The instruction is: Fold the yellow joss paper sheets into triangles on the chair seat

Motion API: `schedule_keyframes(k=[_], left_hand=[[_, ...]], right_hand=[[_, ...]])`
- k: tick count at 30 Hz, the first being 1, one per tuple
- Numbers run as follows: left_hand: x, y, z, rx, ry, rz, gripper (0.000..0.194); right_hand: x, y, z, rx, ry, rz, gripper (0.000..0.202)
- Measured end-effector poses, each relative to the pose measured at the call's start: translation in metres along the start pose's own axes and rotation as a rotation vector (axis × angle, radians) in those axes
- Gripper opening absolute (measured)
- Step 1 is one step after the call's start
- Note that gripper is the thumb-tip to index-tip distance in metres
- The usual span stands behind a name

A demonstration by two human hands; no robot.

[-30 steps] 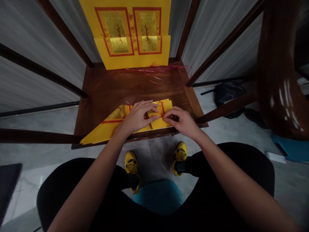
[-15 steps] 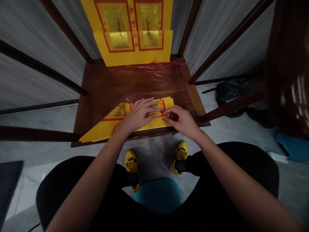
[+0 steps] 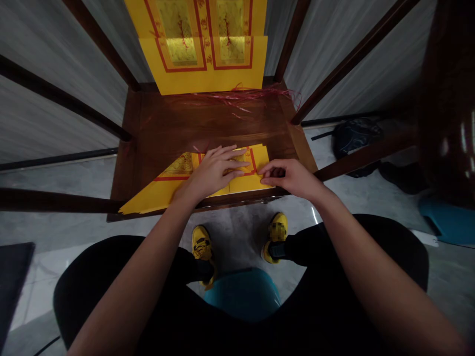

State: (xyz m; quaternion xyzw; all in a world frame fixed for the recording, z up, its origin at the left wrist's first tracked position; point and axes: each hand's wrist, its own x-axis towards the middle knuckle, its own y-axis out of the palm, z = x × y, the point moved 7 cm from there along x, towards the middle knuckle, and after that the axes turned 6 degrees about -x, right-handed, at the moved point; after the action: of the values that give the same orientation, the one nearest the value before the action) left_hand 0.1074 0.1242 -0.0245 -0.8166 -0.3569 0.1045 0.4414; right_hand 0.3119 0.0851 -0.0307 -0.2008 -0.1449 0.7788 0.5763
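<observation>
A stack of yellow joss paper (image 3: pixel 248 183) with red borders and gold panels lies along the near edge of the wooden shelf. Its left part is folded down into a slanting point, and its right part is folded into a narrow band. My left hand (image 3: pixel 213 173) rests flat on the band with fingers spread, covering its middle. At the right end, my right hand (image 3: pixel 287 175) has thumb and fingers curled together in a pinch on the paper's edge. Exactly how many sheets it grips is hidden.
More printed yellow sheets (image 3: pixel 211 81) hang over the back of the wooden shelf (image 3: pixel 208 121). Loose pinkish-red strings (image 3: pixel 245 96) lie by them. Dark wooden bars (image 3: pixel 345 69) flank the shelf. A blue stool (image 3: pixel 245 291) is below me, and a dark bag (image 3: pixel 356 146) sits right.
My right hand has slid rightward along the folded paper to its right end. My left hand stays flat on the paper. The view has shifted slightly.
</observation>
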Motion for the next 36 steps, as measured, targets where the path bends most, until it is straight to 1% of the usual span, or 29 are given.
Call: schedule_keyframes(k=[3,10,16,20,26,28,30,33,36], left_hand=[[0.000,0.000,0.000,0.007,0.000,-0.003,0.030],[-0.001,-0.002,-0.004,-0.013,-0.013,0.007,0.036],[-0.001,-0.001,-0.006,0.015,-0.027,0.025,0.034],[-0.004,-0.001,-0.010,0.061,-0.024,0.015,0.031],[-0.008,-0.001,-0.019,0.076,-0.012,0.035,0.036],[-0.009,0.003,-0.024,0.087,-0.001,0.037,0.038],[-0.008,0.009,-0.031,0.096,0.009,0.042,0.042],[-0.009,0.019,-0.039,0.110,0.006,0.034,0.047],[-0.013,0.026,-0.043,0.144,-0.004,0.035,0.052]], right_hand=[[0.000,0.004,-0.001,0.009,-0.001,0.023,0.026],[0.000,0.004,-0.001,-0.010,-0.045,0.021,0.023],[-0.001,0.005,0.000,-0.026,-0.071,0.020,0.021],[-0.001,0.005,0.001,-0.035,-0.086,0.020,0.021],[-0.003,0.007,0.000,-0.055,-0.070,0.022,0.019],[-0.003,0.008,0.002,-0.096,-0.088,0.011,0.017],[-0.004,0.007,0.006,-0.196,-0.114,-0.016,0.017],[-0.006,0.007,0.009,-0.359,-0.132,-0.037,0.024],[-0.012,0.006,0.009,-0.469,-0.124,-0.025,0.030]])
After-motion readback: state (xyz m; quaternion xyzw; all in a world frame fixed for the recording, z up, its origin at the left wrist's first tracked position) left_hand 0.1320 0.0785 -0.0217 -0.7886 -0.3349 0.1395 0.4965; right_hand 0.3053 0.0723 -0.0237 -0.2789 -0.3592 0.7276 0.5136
